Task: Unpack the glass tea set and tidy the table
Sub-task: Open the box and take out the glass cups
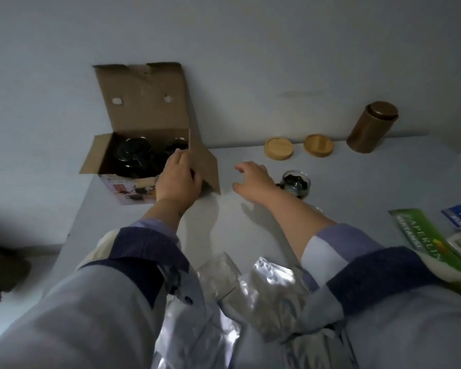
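Your one table (250, 235) carries one open cardboard box (144, 155) at its far left edge, glass pieces dark inside. Your left hand (179, 177) pinches its right flap; your right hand (253, 179) hovers with fingers spread, over bare tabletop. One canister (371, 126), two bamboo lids (278, 147), one glass cup (296, 182) nearby.

An open cardboard box (133, 153) sits at ten o'clock on the pale table (357, 182), dark glassware (135, 155) inside. The left hand (177, 179) grips its right-side flap (204, 166). The right hand (253, 179) hovers spread open at centre, a glass cup (296, 182) just beside it. Two bamboo lids (278, 147) and a brown canister (371, 126) stand at two o'clock.
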Available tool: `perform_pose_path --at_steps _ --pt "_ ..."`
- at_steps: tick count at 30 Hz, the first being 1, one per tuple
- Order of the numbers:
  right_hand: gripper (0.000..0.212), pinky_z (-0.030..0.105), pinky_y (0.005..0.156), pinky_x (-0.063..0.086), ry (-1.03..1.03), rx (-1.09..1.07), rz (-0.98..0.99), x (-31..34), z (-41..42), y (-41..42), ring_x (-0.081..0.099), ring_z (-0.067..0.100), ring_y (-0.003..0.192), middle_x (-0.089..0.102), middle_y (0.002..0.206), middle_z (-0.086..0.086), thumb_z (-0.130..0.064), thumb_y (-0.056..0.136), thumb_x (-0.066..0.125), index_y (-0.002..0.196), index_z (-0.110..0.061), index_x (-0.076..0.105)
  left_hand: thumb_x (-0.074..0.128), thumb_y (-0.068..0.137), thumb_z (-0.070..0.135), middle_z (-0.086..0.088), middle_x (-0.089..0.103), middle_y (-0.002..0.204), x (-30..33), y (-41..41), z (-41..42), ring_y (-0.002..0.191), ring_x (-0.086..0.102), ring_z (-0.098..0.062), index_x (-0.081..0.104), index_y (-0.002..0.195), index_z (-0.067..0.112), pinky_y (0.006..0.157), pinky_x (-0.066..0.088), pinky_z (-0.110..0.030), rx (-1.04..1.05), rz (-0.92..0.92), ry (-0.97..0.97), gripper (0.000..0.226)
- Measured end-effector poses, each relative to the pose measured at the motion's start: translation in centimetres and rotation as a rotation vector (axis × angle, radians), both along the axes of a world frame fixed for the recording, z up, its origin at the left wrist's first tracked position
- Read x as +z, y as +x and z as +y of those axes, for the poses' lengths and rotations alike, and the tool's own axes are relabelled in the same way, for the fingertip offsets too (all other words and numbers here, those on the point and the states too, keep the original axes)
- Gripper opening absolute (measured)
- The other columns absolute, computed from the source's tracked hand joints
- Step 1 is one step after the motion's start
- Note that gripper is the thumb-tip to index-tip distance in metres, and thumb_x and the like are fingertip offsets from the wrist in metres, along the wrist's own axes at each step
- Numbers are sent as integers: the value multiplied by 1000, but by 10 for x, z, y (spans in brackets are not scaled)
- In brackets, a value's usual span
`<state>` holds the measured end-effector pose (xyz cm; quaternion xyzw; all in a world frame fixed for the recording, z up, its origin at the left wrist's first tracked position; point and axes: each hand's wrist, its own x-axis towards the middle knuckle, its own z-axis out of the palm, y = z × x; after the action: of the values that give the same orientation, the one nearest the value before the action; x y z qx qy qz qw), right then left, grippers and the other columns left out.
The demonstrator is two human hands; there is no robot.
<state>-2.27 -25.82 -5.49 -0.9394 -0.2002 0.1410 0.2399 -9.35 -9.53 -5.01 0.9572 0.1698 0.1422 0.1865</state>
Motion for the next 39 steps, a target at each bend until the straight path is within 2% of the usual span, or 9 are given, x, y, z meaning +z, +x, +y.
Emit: perform_pose_path --at_steps 6,12,17,20,23,30,34,37,39 --pt "51 41 106 39 114 42 -80 13 95 11 43 27 131 47 142 4 -30 89 56 138 -18 47 52 91 45 -6 15 159 -1 1 76 148 7 -21 21 149 11 120 11 -41 100 99 91 74" --pt "62 45 107 34 -87 119 -210 5 153 36 40 32 131 38 148 0 -41 88 57 143 -19 38 30 80 79 -10 -7 160 -14 8 119 147 -8 -22 -2 151 6 118 -2 -38 90 342 157 106" --pt "74 66 112 3 -385 127 -283 1 180 54 27 37 139 36 150 5 -49 83 60 145 -16 34 20 75 84 -10 -12 159 -20 8 124 147 -10 -22 -5 151 7 118 1 -36 72 369 178 111" --pt "81 68 109 -10 -504 130 -330 0 193 61 25 38 141 42 145 10 -56 78 61 141 -13 36 17 75 85 -10 -13 159 -24 8 126 147 -11 -22 -6 151 7 118 0 -35 68 372 204 111" --pt "82 69 108 -12 -514 70 -353 -6 206 64 34 35 137 51 137 9 -64 74 62 135 -13 43 16 74 86 -10 -13 159 -26 9 128 147 -12 -22 -6 151 7 118 0 -35 59 360 206 111" --pt "88 64 112 -8 -341 25 -416 -15 206 67 39 31 133 48 138 10 -60 68 70 136 -11 41 12 73 86 -10 -13 159 -32 11 131 147 -13 -21 -6 151 7 120 1 -35 66 359 214 112" --pt "91 59 117 5 -18 -14 -302 -13 199 66 34 28 137 36 143 8 -45 67 78 140 -14 34 13 74 86 -9 -14 159 -30 11 130 147 -13 -22 -6 151 7 120 1 -36 68 371 209 111" --pt "89 35 112 32 411 -119 -169 -7 193 61 41 24 128 32 138 7 -31 65 85 137 -15 34 16 76 84 -9 -14 159 -28 11 129 147 -13 -22 -6 151 8 119 1 -37 65 378 193 109" --pt "89 16 96 35 579 -207 -131 0 188 58 43 20 125 29 138 8 -22 65 87 136 -13 34 18 76 84 -9 -15 159 -25 10 128 147 -13 -22 -6 151 8 119 0 -37 66 392 187 109"
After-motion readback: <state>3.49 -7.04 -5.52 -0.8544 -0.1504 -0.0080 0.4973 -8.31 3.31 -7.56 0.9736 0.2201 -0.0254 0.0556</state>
